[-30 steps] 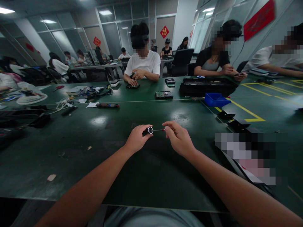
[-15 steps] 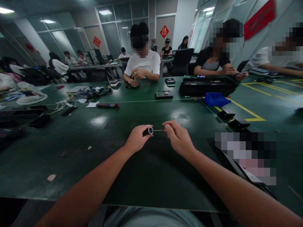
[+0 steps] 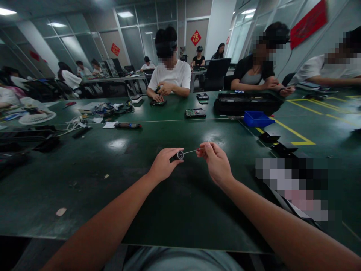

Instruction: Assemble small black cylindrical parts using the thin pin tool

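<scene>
"Black cylinder (image 3: 177,155) first: where is it in the head view?"

"Near the middle of the frame, in the left hand (image 3: 163,164), its pale-ringed round end turned toward the camera and the right side."

"How is that hand set?"

"Bent part way round, fingers above and thumb below, with the cylinder pinched between them."

"And the right hand (image 3: 217,162)?"

"Just right of centre, fingers curled in, pinching the reddish end of a thin metal rod (image 3: 190,152). The rod runs leftward, tilting slightly down, to the ringed end. I can't tell whether its tip is inside or only at the rim."

"What's around them?"

"Both hands are over a dark green table (image 3: 158,214). Toward the upper right sits a blue tray (image 3: 258,119); left of it, a circuit-board unit (image 3: 195,113). At upper centre, a person in a white shirt (image 3: 176,77) has both hands at a small dark object (image 3: 158,102)."
</scene>
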`<control>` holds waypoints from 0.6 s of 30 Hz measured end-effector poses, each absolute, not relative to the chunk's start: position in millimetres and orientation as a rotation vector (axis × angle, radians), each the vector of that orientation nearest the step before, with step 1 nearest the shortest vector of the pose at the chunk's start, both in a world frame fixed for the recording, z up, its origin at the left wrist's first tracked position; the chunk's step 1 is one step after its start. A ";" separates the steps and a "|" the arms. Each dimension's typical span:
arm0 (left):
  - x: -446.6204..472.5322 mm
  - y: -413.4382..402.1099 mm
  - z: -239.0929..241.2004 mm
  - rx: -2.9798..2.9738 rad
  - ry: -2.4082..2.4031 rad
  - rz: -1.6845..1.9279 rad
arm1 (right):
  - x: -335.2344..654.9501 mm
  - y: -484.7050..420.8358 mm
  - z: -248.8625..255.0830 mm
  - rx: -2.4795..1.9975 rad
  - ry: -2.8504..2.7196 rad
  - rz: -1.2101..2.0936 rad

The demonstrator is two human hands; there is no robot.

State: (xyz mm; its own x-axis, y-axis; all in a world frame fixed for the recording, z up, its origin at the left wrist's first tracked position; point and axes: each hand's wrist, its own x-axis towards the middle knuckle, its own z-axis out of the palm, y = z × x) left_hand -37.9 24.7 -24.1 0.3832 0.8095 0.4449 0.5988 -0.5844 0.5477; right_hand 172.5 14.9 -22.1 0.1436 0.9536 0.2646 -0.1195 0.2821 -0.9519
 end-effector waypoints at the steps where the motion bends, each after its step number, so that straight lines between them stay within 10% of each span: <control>1: -38.6 25.0 -23.6 2.396 1.195 0.994 | 173.4 16.6 -22.3 -0.950 -1.088 1.018; 18: -35.8 22.7 -20.1 2.233 1.265 0.787 | 179.2 20.2 -23.1 -1.054 -1.001 0.851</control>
State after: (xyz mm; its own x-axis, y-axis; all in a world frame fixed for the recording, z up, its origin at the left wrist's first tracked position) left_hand -35.8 22.7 -20.1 0.4156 0.8731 0.2549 0.6146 -0.4761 0.6290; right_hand 179.2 20.2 -23.1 0.3222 0.9162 0.2380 -0.0878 0.2793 -0.9562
